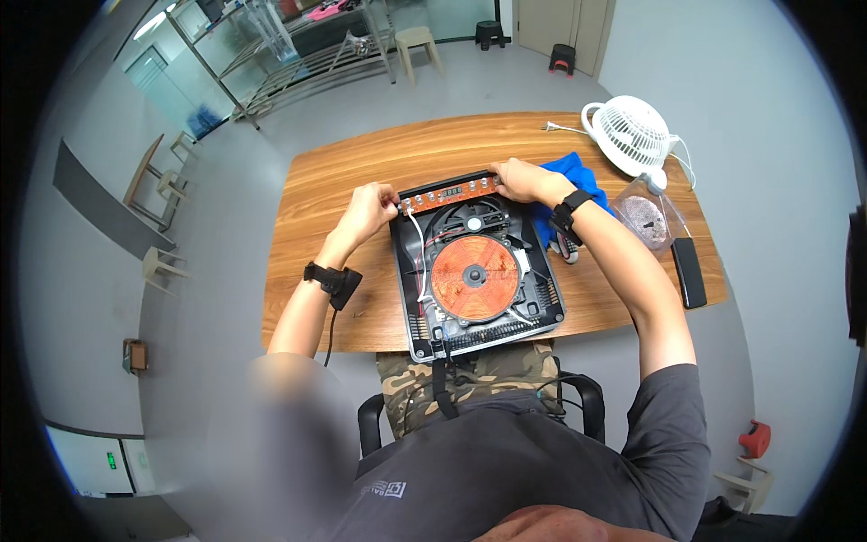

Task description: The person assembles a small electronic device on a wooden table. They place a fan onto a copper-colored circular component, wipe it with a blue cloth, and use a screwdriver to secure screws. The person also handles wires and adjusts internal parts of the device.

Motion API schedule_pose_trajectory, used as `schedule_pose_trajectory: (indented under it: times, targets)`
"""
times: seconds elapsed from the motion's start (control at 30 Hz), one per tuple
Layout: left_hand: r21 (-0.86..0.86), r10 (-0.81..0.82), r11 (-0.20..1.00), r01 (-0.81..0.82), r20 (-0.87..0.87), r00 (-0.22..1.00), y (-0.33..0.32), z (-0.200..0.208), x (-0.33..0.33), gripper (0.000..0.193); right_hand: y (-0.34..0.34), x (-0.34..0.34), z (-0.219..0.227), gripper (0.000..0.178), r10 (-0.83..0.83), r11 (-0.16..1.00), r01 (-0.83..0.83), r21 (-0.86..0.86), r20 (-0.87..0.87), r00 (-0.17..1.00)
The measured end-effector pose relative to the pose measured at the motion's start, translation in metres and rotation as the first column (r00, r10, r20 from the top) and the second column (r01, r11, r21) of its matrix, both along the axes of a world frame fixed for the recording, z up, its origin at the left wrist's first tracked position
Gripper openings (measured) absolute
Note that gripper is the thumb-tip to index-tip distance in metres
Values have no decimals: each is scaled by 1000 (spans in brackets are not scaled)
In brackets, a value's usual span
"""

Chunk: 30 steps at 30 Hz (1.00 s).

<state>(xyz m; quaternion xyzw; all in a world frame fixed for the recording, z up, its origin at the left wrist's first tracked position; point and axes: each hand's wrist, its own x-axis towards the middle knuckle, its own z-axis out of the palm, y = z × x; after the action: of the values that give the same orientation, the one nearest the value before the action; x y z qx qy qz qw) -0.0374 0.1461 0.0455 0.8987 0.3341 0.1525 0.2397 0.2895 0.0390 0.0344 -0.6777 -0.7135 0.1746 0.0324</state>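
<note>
An opened induction cooker [411, 316] lies on the wooden table in front of me, its black housing exposed. A round copper coil [456, 280] sits in its middle, with a black fan [442, 219] partly showing behind it. Along the far edge runs an orange control board [440, 195] with buttons and a small display. My left hand [368, 212] pinches the board's left end, fingers closed. At the right end, my right hand [524, 180] grips the same board, its fingertips partly hidden. White and red wires [420, 248] run from the board down the left side of the housing.
Right of the cooker lie a blue cloth [571, 170], a clear plastic container [646, 219] and a black phone [689, 273]. A white fan [630, 135] with its cord stands at the far right of the wooden table [334, 181]. Stools and a metal rack [298, 77] are beyond.
</note>
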Motion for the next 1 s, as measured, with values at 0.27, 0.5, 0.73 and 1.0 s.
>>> schedule_pose_trajectory:
  times: [0.27,0.5,0.73,1.0]
  targets:
    - [40,-115,993,113,31,993,-20,5,39,17,-31,36,24,28,-20,984,42,173,-128,992]
    - [-38,-208,977,211,71,975,-35,-6,78,22,-107,60,15,27,-102,994,104,-12,132,986]
    - [-6,-435,900,436,53,899,-70,-26,91,35,-138,45,-19,59,-168,975,189,-114,171,971]
    - [43,-410,911,411,-32,912,-79,-38,80,45,-122,45,-51,46,-282,957,288,-35,130,951]
